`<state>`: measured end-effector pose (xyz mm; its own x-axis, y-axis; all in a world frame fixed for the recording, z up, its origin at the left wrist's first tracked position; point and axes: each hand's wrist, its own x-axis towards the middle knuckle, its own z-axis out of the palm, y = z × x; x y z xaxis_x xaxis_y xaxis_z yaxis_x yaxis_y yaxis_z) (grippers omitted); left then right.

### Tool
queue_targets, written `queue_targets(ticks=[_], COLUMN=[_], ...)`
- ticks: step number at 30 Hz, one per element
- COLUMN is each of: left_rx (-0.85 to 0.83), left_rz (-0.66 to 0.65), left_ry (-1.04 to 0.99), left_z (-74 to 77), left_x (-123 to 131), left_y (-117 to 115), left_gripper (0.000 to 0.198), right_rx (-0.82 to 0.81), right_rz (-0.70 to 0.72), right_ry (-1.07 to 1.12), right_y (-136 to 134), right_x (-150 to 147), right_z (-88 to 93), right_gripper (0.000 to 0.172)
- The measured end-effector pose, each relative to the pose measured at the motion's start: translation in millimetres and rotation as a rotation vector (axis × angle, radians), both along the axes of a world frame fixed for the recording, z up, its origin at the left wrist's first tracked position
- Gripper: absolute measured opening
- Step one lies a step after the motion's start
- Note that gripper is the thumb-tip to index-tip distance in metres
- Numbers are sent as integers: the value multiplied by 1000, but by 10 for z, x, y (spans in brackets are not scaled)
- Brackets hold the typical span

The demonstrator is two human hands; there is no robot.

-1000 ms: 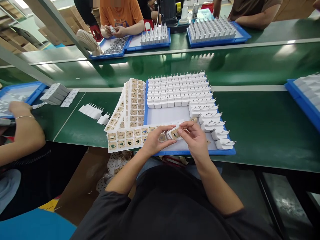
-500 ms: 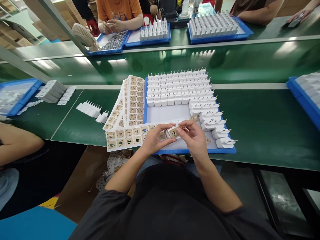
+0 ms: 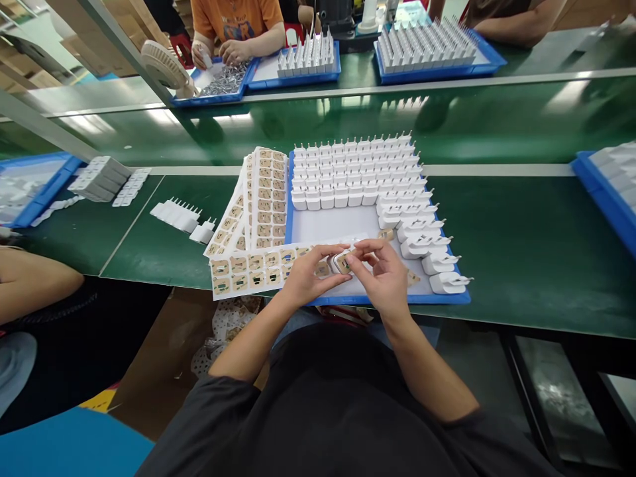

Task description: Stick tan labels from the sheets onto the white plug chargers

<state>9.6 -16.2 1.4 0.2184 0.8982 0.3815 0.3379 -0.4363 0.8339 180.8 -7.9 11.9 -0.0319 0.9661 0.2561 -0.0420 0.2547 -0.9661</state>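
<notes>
My left hand (image 3: 305, 275) is closed around the sides of a white plug charger (image 3: 334, 262), thumb below and forefinger above. A tan sticker (image 3: 343, 263) with a dark cut-out covers the face turned toward me. My right hand (image 3: 386, 277) pinches the charger's right side, its thumb pressed against the stickered face. Both hands are over the near part of a blue tray (image 3: 392, 300) lined in white. Rows of white plug chargers (image 3: 342, 175), pins upward, fill its back and right side. Under my left hand lies a sheet of tan stickers (image 3: 248, 273), partly hidden.
More sticker sheets (image 3: 271, 195) are fanned left of the tray. Several loose chargers (image 3: 176, 213) lie further left, near a stack of white blocks (image 3: 102, 179). Another blue tray (image 3: 603, 192) stands at the right edge. Across the bench, a person in orange (image 3: 238, 26) handles parts.
My right thumb and fingers have shifted slightly on the charger's face; my left hand keeps its hold. Across the bench, the person in orange has moved their hands apart, one raising a white piece.
</notes>
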Motion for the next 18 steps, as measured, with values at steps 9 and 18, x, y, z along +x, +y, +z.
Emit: queue_targets(ticks=[9,18], left_rx=[70,101], left_rz=[-1,11], left_ry=[1,34], left_z=[-21,-21], left_x=[-4,-13], left_y=[9,20], left_gripper=[44,42], right_rx=[64,266], right_rz=[-11,-66], right_ry=[-77,-318], right_y=[-4,21], right_x=[-3,19], right_z=[-10,7], right_gripper=[17,21])
